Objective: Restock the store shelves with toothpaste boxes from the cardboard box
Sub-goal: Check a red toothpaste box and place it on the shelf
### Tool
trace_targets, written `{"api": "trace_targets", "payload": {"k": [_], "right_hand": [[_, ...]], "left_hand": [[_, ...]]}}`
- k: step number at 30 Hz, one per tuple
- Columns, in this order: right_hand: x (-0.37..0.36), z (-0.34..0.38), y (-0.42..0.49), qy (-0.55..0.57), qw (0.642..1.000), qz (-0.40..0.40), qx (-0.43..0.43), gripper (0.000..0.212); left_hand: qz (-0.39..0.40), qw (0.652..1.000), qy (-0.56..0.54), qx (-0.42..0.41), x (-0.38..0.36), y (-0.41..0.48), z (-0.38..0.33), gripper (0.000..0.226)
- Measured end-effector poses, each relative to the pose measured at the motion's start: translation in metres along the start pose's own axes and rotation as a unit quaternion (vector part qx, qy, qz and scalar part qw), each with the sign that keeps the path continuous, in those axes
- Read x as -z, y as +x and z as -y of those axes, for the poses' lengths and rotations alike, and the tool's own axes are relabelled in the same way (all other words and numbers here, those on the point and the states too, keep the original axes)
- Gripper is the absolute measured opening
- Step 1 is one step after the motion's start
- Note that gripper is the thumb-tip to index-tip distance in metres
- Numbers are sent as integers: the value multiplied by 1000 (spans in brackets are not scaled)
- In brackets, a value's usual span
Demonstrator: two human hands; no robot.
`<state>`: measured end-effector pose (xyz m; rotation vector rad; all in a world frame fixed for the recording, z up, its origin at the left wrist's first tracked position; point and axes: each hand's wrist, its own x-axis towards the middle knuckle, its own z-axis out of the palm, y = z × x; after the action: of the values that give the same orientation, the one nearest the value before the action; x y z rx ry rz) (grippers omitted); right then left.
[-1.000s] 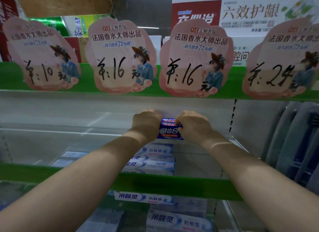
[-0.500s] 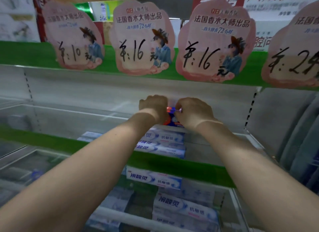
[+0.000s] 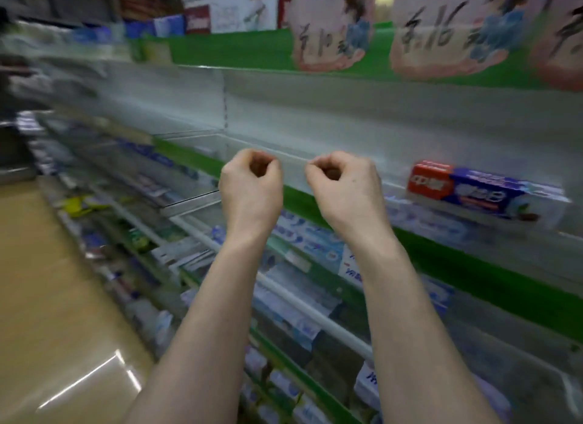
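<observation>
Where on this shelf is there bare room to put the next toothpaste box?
The shelf is bare from the seam in its back wall across to the red and blue box, behind the left hand and the right hand. That box lies on pale boxes, so the right end is taken. The lower shelves are packed with boxes.

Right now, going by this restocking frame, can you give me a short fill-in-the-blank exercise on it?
1. The left hand and right hand have curled fingers and hold ____.
2. The red-and-blue toothpaste box lies on the shelf to the ____ of the right hand.
3. The pink price tags hang on a ____ shelf edge.

Missing words: nothing; right; green.
</observation>
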<state>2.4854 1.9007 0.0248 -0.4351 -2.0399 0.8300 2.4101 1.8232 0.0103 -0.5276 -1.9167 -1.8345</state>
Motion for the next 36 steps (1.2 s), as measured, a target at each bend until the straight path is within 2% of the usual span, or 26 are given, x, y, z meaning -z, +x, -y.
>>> {"api": "trace_targets", "payload": {"k": [4, 9, 12, 17, 20, 27, 31, 36], "right_hand": [[-47, 7, -24, 50, 997, 52, -4, 11], [-115, 30, -61, 96, 987, 127, -23, 21], [-162, 60, -81, 119, 979, 167, -19, 22], [-241, 128, -114, 158, 962, 223, 9, 16], [-291, 168, -134, 171, 952, 252, 25, 22], [-394, 255, -190, 201, 907, 364, 67, 12], [-445, 293, -217, 210, 876, 425, 91, 12], [-510, 329, -243, 218, 833, 496, 107, 12]], "left_hand": [[-62, 996, -1, 65, 62, 0, 38, 22], [-98, 987, 47, 118, 144, 9, 74, 14], [-121, 981, 61, 136, 195, 22, 95, 20], [-155, 973, 80, 149, 283, 46, 124, 11], [-176, 967, 104, 153, 339, 61, 141, 15], [-250, 935, 163, 191, 475, 77, 177, 6], [-313, 911, 171, 210, 537, 80, 201, 7], [-351, 883, 198, 239, 601, 85, 228, 7]]}}
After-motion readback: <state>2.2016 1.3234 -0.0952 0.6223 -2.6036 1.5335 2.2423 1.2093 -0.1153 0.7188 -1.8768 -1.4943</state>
